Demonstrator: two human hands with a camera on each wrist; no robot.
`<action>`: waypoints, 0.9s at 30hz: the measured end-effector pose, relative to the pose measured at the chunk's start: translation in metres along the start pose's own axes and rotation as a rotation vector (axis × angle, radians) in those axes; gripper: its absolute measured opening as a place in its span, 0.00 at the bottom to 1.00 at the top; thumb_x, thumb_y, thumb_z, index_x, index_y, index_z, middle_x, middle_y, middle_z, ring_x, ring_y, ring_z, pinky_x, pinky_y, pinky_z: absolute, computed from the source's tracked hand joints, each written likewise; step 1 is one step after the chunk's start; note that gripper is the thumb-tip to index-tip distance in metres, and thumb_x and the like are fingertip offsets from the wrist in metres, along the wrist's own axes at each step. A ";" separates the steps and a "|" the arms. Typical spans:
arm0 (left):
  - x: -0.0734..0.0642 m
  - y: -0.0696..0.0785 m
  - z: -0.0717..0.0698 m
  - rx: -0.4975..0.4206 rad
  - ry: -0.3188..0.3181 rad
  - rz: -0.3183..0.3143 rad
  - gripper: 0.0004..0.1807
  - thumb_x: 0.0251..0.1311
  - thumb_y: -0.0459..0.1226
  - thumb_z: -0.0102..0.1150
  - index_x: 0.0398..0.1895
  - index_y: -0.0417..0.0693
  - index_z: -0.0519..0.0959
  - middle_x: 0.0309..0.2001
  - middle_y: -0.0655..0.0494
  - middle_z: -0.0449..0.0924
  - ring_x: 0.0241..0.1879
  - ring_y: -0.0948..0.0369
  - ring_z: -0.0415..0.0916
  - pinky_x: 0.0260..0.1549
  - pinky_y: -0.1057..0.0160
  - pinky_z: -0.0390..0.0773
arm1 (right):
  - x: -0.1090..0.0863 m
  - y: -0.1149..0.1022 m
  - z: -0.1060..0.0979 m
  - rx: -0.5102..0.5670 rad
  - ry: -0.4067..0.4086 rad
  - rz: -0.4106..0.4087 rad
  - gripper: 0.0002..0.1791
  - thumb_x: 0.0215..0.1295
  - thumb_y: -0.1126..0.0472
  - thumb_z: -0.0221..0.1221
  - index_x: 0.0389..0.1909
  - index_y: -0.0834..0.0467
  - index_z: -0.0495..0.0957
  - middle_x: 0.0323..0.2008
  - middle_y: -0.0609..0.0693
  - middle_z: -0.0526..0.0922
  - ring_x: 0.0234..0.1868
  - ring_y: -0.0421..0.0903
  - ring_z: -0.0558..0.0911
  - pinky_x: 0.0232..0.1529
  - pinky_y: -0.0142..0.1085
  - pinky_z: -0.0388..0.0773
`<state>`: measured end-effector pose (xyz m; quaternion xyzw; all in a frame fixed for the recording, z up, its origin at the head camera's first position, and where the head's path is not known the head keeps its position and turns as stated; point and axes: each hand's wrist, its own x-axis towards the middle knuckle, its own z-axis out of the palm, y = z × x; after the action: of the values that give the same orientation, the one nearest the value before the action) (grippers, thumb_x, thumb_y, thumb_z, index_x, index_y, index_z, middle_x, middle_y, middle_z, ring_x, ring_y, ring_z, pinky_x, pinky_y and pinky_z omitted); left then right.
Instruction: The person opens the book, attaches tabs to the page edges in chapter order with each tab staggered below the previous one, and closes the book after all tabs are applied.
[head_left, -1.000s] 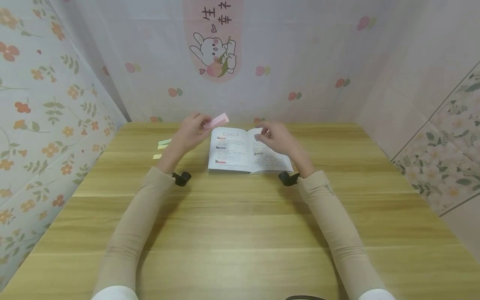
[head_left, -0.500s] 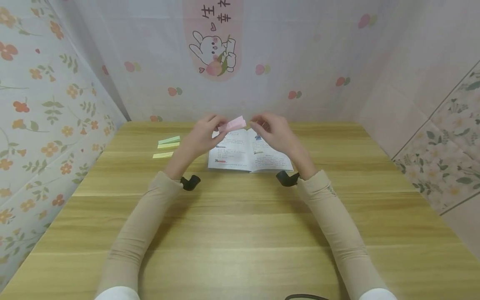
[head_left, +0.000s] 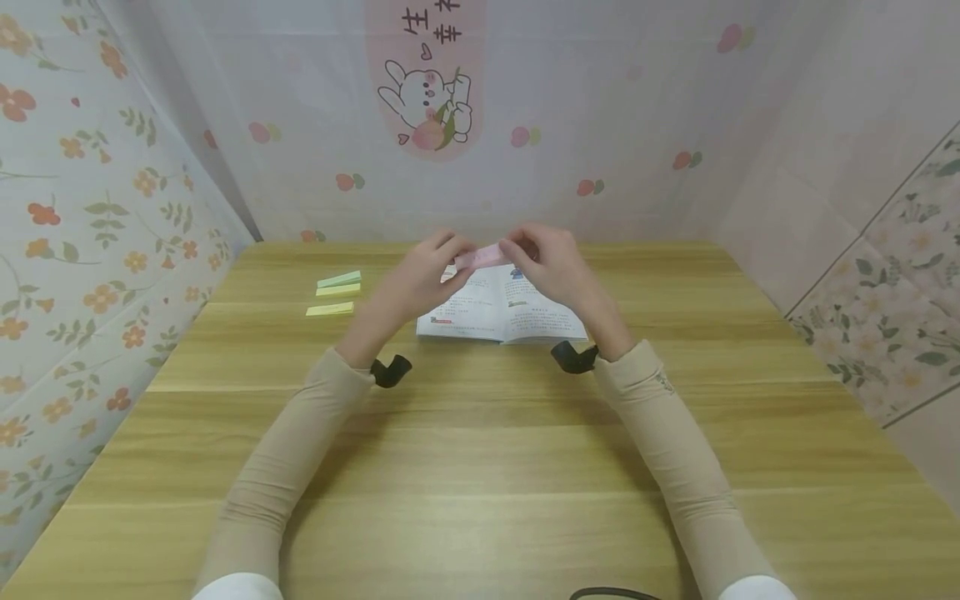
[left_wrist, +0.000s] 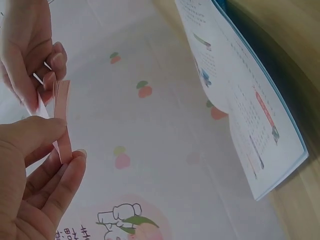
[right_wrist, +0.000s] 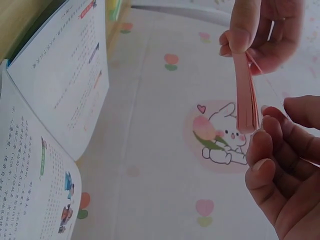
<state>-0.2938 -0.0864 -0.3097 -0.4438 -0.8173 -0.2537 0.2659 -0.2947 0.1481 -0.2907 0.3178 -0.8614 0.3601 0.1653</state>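
My left hand [head_left: 423, 273] grips a pad of narrow pink sticky notes [right_wrist: 245, 95] at one end, thumb on one face and fingers behind it. My right hand [head_left: 553, 260] meets the pad's other end and pinches the tip of one pink sheet [left_wrist: 44, 106] between thumb and forefinger. In the right wrist view this sheet slants away from the stack while staying joined at the left hand's end. Below both hands, an open book [head_left: 467, 310] with printed pages lies on the table.
Left of the book lie a green sticky-note pad [head_left: 340, 278] and two yellow pads [head_left: 337, 291], close together on the wooden table [head_left: 480, 450]. A patterned curtain [head_left: 600, 108] hangs behind the table's far edge. A dark cord [head_left: 611, 592] shows at the near edge.
My left hand has moved right with the pink pad, from beside the book to over it. The right hand has stayed close by and taken hold of a sheet's end.
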 end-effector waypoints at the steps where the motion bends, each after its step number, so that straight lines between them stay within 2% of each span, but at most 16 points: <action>1: 0.000 0.001 0.000 0.001 0.003 0.005 0.11 0.64 0.27 0.63 0.48 0.33 0.78 0.43 0.41 0.77 0.40 0.49 0.76 0.42 0.57 0.80 | 0.000 0.000 0.000 0.002 0.003 -0.003 0.12 0.75 0.59 0.57 0.42 0.64 0.82 0.32 0.54 0.83 0.28 0.47 0.76 0.33 0.36 0.74; 10: 0.000 0.005 0.001 -0.004 0.023 0.008 0.10 0.63 0.27 0.63 0.47 0.33 0.79 0.42 0.43 0.77 0.39 0.50 0.76 0.41 0.59 0.80 | -0.002 -0.002 0.000 0.027 0.029 -0.046 0.10 0.74 0.60 0.58 0.39 0.64 0.83 0.31 0.53 0.84 0.28 0.46 0.76 0.34 0.34 0.75; 27: 0.000 0.006 -0.001 -0.033 0.058 0.033 0.11 0.61 0.27 0.64 0.46 0.31 0.79 0.41 0.42 0.78 0.37 0.50 0.77 0.40 0.59 0.81 | -0.002 -0.016 0.003 0.073 0.140 -0.222 0.07 0.70 0.66 0.61 0.34 0.65 0.84 0.26 0.51 0.83 0.24 0.43 0.73 0.29 0.30 0.71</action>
<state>-0.2878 -0.0843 -0.3078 -0.4538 -0.7975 -0.2758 0.2864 -0.2824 0.1382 -0.2857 0.3909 -0.7937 0.3920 0.2522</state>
